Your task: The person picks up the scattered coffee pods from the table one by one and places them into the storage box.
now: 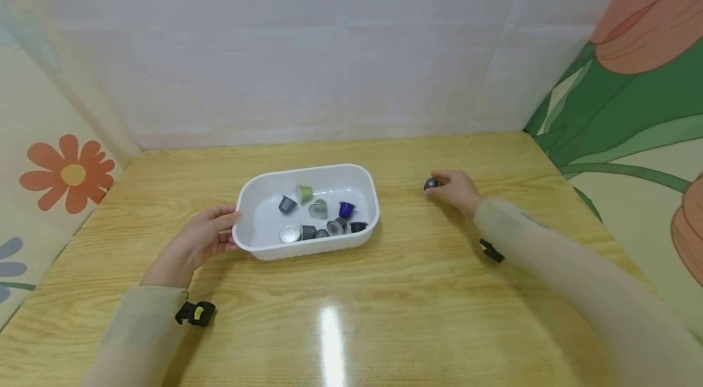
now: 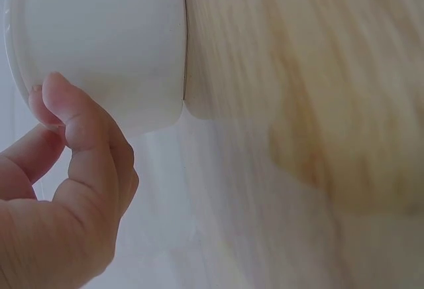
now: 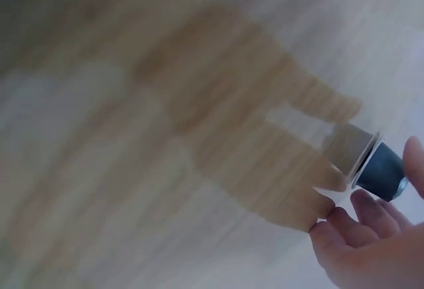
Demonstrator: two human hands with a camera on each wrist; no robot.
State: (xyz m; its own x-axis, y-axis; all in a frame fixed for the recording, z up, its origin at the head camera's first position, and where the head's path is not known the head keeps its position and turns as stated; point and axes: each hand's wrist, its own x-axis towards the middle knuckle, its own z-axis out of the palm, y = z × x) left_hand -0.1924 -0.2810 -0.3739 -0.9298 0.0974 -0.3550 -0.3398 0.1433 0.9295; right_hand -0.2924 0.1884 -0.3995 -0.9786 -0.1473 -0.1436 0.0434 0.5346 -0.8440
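Note:
My left hand [image 1: 205, 235] grips the left end of a white plastic tub [image 1: 307, 248], the thumb over its rim and fingers against the outer wall. In the left wrist view the fingers [image 2: 89, 140] bend against the tub's wall [image 2: 106, 44]. Several coffee capsules lie jumbled inside, among them a green one [image 1: 304, 193], a purple one [image 1: 346, 210] and a grey one [image 1: 287, 204]. To the right of the tub, my right hand [image 1: 456, 190] pinches a dark coffee capsule [image 1: 431, 184] by its sides. In the right wrist view that capsule [image 3: 382, 173] sits rim-down at the tabletop between thumb and fingers.
The glossy wooden table [image 1: 417, 307] runs back to a white wall covering [image 1: 340, 82]. Flower-printed panels [image 1: 648, 106] border it on the left and right. A black strap device [image 1: 196, 313] is on the left wrist, another [image 1: 491, 250] on the right.

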